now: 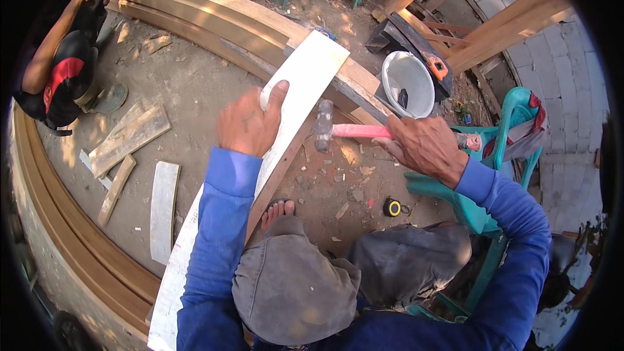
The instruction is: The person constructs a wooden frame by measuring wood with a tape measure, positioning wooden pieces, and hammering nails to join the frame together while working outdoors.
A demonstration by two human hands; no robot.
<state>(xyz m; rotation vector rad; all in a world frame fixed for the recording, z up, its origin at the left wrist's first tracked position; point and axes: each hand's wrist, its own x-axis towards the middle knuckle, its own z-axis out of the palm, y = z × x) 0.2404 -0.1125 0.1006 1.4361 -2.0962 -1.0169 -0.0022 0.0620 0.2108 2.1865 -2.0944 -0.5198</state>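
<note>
My left hand (250,120) is closed round the left edge of a long white-faced wooden board (312,58), with the thumb lying on its upper face. The board slants from beside my left forearm up to a stack of brown timber (214,16), and its far end rests over that stack. In my right hand (426,146) is a hammer (361,131), gripped by its pink handle. The worn metal head hangs just right of the board, apart from it, pointing left. Whether a nail stands in the board, I cannot make out.
Another person (65,71) sits at the upper left, one hand on the timber. Scrap planks (130,140) lie on the ground. A yellow-black tape measure (392,207) lies near my knee. Rightward are a white bucket (426,78), an orange-handled saw (437,67) and a green chair (510,117).
</note>
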